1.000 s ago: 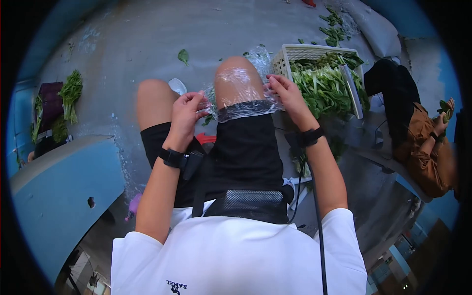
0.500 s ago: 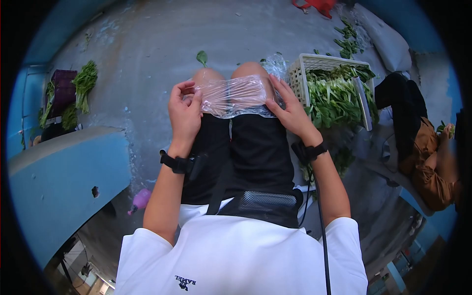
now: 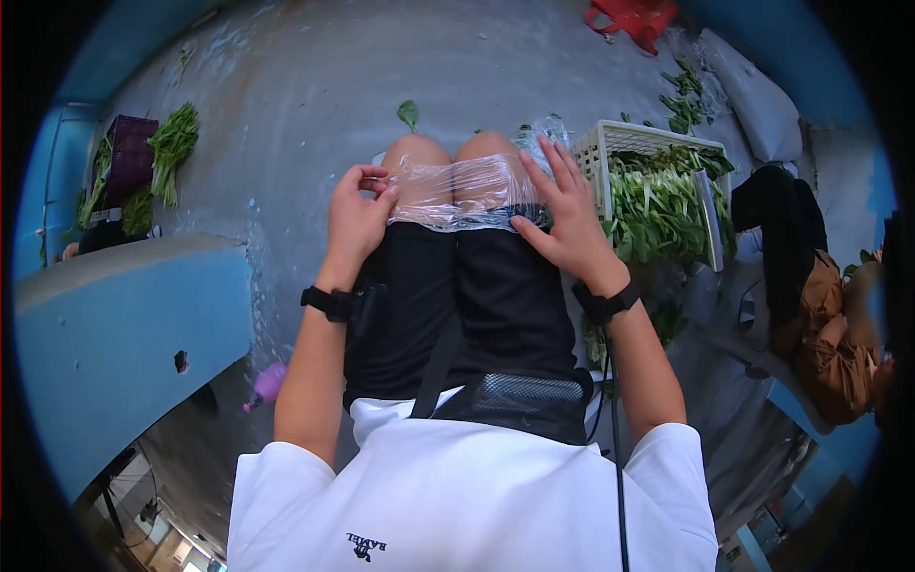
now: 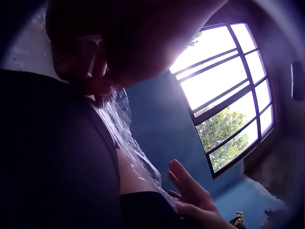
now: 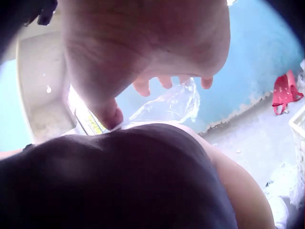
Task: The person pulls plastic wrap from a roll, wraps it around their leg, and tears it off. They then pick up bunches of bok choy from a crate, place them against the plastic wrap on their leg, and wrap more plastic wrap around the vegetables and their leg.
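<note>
A clear plastic bag (image 3: 426, 194) lies stretched across both bare knees and the hem of the black shorts. At its left end the left hand (image 3: 355, 227) pinches the film between thumb and fingers; the left wrist view shows the gathered plastic (image 4: 125, 131) running from those fingertips. Over the bag's right end the right hand (image 3: 579, 227) is spread, fingers extended and apart. Its thumb (image 5: 112, 117) rests at the film's near edge, while the other fingers stand above the bag's loose, raised end (image 5: 176, 106).
A white crate (image 3: 602, 167) of leafy greens stands right of the knees, a metal-coloured strip (image 3: 707, 219) across it. Crumpled plastic (image 3: 545, 132) lies beside it. A seated person (image 3: 824, 353) is at right. Greens (image 3: 173, 153) and a purple crate (image 3: 127, 157) stand at left.
The knees came together and the bag now spans both instead of one. The right hand's fingers have lifted and spread; the left hand keeps its pinch.
</note>
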`<act>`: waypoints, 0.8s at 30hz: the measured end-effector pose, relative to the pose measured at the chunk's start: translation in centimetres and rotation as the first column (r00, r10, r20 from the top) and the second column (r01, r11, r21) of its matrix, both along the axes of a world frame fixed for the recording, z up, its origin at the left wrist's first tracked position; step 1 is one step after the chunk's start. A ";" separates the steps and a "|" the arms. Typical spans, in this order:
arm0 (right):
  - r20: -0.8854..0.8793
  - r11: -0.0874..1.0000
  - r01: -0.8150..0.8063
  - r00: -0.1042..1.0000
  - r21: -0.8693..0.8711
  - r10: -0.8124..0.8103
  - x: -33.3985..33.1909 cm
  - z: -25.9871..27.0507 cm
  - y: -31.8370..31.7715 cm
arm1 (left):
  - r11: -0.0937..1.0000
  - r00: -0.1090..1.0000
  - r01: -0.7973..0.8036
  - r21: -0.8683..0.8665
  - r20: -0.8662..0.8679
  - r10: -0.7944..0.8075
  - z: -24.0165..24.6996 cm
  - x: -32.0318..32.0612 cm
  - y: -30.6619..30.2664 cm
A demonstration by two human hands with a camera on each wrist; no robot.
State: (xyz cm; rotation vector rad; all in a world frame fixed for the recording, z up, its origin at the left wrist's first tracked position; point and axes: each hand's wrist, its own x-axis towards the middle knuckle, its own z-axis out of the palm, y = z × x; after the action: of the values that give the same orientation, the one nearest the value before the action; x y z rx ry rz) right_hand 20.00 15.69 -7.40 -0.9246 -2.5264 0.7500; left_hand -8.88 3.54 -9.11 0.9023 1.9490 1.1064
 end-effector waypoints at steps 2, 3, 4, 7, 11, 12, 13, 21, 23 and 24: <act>-0.004 0.996 -0.072 0.997 0.053 0.073 -0.5 0.7 -0.6 | 1.000 1.000 0.000 -0.019 0.011 0.000 0.0 -0.4 0.2; 0.029 0.983 -0.183 0.983 0.022 0.182 -0.5 0.5 -0.9 | 0.999 1.000 0.005 -0.033 0.022 -0.004 0.1 -0.5 0.3; 0.057 0.957 -0.289 0.955 -0.010 0.289 -0.6 0.4 -1.2 | 0.999 1.000 0.007 -0.032 0.020 -0.006 0.2 -0.5 0.3; 0.038 0.967 -0.255 0.966 -0.001 0.255 0.1 0.3 -2.3 | 0.997 0.998 0.004 -0.073 -0.065 -0.008 0.5 -0.8 0.0; -0.044 0.971 -0.216 0.976 -0.101 0.212 1.3 -0.2 -2.6 | 0.996 0.977 -0.055 -0.073 0.200 0.069 0.3 -2.6 -1.2; -0.076 0.972 -0.195 0.980 -0.132 0.186 1.4 -0.4 -2.8 | 0.995 0.973 -0.098 -0.024 0.207 0.101 0.2 -2.9 -1.4; -0.078 0.973 -0.190 0.980 -0.133 0.180 1.3 -0.4 -2.8 | 0.995 0.974 -0.093 -0.025 0.205 0.096 1.5 -2.2 -1.4; -0.008 0.965 -0.245 0.970 -0.091 0.245 1.0 0.0 -2.5 | 0.785 0.432 0.583 -0.207 -0.739 -0.516 3.6 4.8 -0.8; -0.010 0.966 -0.230 0.973 -0.122 0.230 1.3 0.3 -2.5 | 0.796 0.464 0.555 -0.241 -0.704 -0.537 2.5 4.4 -1.6; -0.014 0.962 -0.218 0.976 -0.163 0.219 1.6 0.5 -2.7 | 0.803 0.500 0.524 -0.285 -0.661 -0.560 2.6 4.2 -2.1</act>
State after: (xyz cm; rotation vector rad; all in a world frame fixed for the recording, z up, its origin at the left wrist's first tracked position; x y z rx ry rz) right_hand 21.60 12.97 -6.94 -0.7019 -2.6302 1.0371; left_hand -4.65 1.49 -6.55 1.9965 1.9825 0.3024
